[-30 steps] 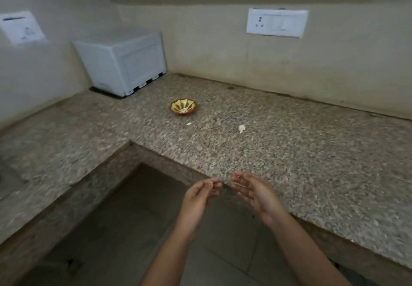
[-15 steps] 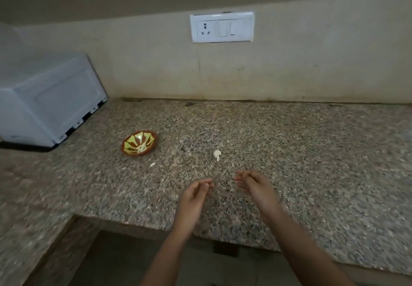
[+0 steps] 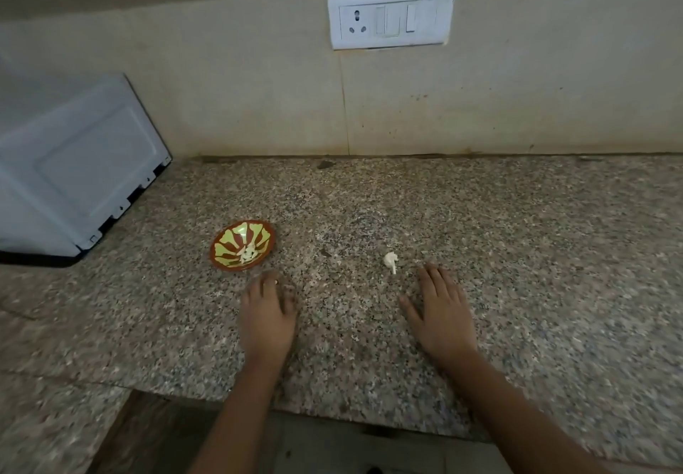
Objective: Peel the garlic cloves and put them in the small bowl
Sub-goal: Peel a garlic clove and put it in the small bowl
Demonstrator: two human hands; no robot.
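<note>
A small brown bowl (image 3: 243, 245) with a yellow-green pattern sits on the granite counter (image 3: 517, 251); a few pale garlic cloves (image 3: 248, 253) lie inside it. A white piece of garlic (image 3: 390, 261) lies on the counter to the bowl's right. My left hand (image 3: 267, 311) rests palm down just in front of the bowl, fingers straight, fingertips near a tiny white scrap (image 3: 276, 281). My right hand (image 3: 441, 307) lies flat with spread fingers, just right of and below the white garlic piece. Neither hand holds anything.
A white appliance (image 3: 74, 177) stands at the left against the wall. A switch and socket plate (image 3: 390, 17) is on the wall behind. The counter's front edge (image 3: 332, 405) runs below my wrists, and the counter turns a corner at lower left.
My view moved closer to the counter. Both hands went forward from the counter edge and spread flat on the granite, left hand by the bowl, right hand by the garlic piece.
</note>
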